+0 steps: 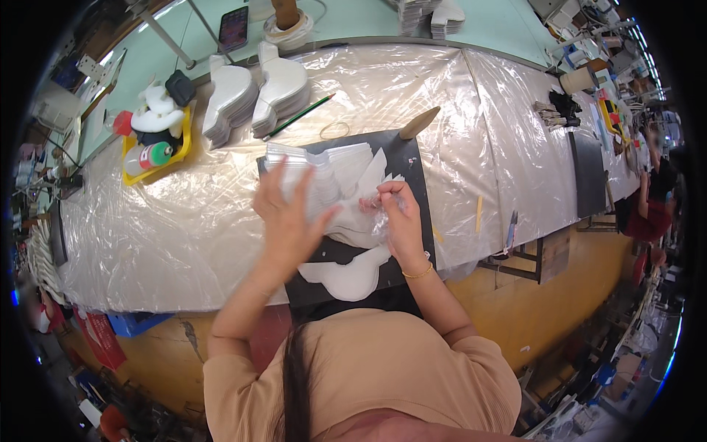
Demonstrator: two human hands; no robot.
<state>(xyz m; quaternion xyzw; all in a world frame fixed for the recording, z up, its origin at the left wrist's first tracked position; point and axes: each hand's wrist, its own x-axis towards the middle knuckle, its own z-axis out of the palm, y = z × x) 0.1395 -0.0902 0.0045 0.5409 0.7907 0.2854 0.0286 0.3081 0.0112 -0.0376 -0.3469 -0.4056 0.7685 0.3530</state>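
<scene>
A fanned stack of white curved cut-out pieces [346, 166] lies on a black board [423, 243]. Over its left side my left hand [289, 225] is spread, fingers apart and a little blurred; I cannot tell whether it touches the pieces. At the stack's right side, my right hand [403, 225] pinches a crumpled bit of clear plastic film [377, 221] between thumb and fingers. Closer to me, a single white cut-out piece [353, 275] lies flat on the board. A wooden tool with a pointed end [421, 122] rests at the board's far right corner.
Clear plastic sheeting [508, 125] covers the table. Beyond the board lie two stacks of white shapes [282, 90], a green pencil [298, 116] and a rubber band [335, 130]. A yellow basket [185, 144] with bottles stands left. A phone [233, 29] lies at the back; another person [652, 195] is far right.
</scene>
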